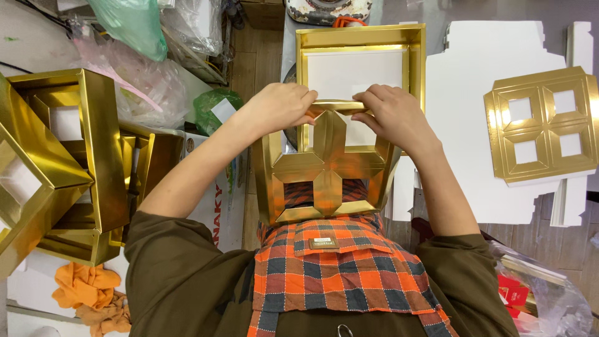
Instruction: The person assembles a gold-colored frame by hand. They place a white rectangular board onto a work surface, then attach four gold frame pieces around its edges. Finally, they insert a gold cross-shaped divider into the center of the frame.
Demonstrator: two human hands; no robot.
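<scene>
A messy work place fills the view, with a wood floor [253, 62] showing at the top middle and white card sheets [474, 81] spread on the right.

At the far left of the frame is a pile of shiny gold boxes [68, 162], some open and tipped. Below them, in the lower left corner, lies an orange cloth [84, 290]. Above the pile, at the upper left, are plastic bags [143, 56], one green and some see-through.

In the middle, the left hand [277, 107] and the right hand [390, 112] are close together. Both pinch the top edge of a gold insert [327, 165], with the fingers curled tight around that edge. The insert has four square holes and a cross shape between them. It stands tilted up in front of the person, with its bottom edge against an orange checked apron [337, 274]. The apron shows through the two lower holes.

Just behind the hands, at the top middle, lies a gold tray [415, 68] with a white inside. The top of the insert is right at the tray's near edge.

On the right of the frame, a second gold insert [543, 128] lies flat on the white sheets. In the lower right corner is a red box [511, 290] under clear plastic.
</scene>
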